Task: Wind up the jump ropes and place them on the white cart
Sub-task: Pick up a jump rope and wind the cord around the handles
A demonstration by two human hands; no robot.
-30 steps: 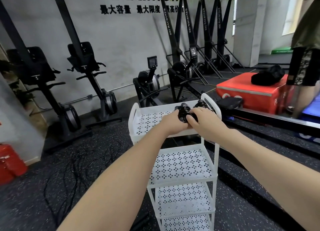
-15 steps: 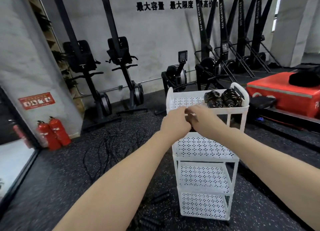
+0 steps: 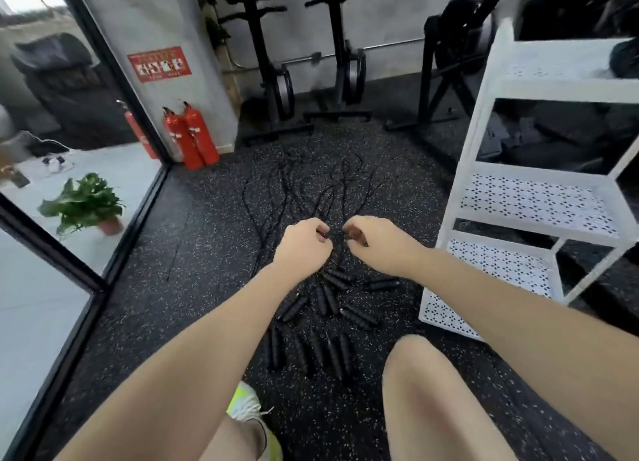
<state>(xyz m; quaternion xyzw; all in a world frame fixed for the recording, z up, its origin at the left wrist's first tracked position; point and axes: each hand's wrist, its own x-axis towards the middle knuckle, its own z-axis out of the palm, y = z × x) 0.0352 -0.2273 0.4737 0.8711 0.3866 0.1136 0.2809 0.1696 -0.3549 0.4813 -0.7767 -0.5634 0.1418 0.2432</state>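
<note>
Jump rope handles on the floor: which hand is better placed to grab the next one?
Left, narrowly. The left hand hangs above the handles, most of which lie on its side. The right hand is nearer the white cart. Both look empty.

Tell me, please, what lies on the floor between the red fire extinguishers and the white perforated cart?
In the head view, thin black jump-rope cords lie spread on speckled rubber floor between the red fire extinguishers and white perforated cart.

White cart cut off at right edge, top shelf blurred. Rope cords too thin to separate. Curled fingers hiding any grip.
</note>
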